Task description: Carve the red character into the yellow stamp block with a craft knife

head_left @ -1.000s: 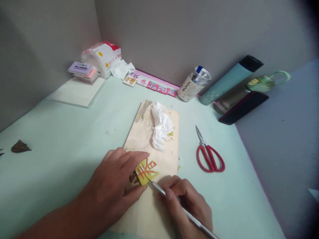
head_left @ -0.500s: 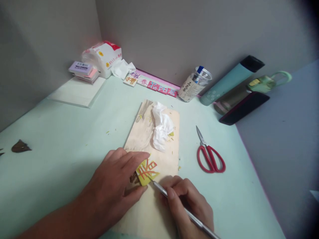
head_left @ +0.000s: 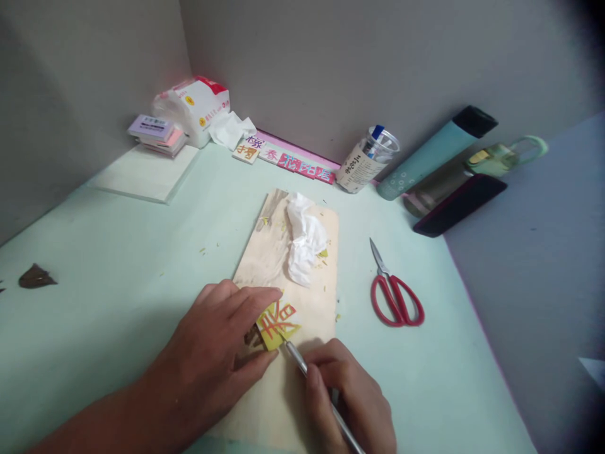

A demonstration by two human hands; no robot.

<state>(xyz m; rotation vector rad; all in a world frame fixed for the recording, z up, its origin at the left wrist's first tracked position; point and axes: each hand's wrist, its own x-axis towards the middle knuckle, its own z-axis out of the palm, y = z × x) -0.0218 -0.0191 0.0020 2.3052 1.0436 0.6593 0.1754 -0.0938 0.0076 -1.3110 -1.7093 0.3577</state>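
the right hand grips a knife, its tip touching the near edge of a yellow paper on the board. the left hand lies mostly open, fingers pinning the paper's left side. a tissue sits farther up the board, red scissors just right of the board, a cup beyond the board by the wall.

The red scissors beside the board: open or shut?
Shut. The scissors lie flat on the table, their blades together in one point and the two red handle loops touching.
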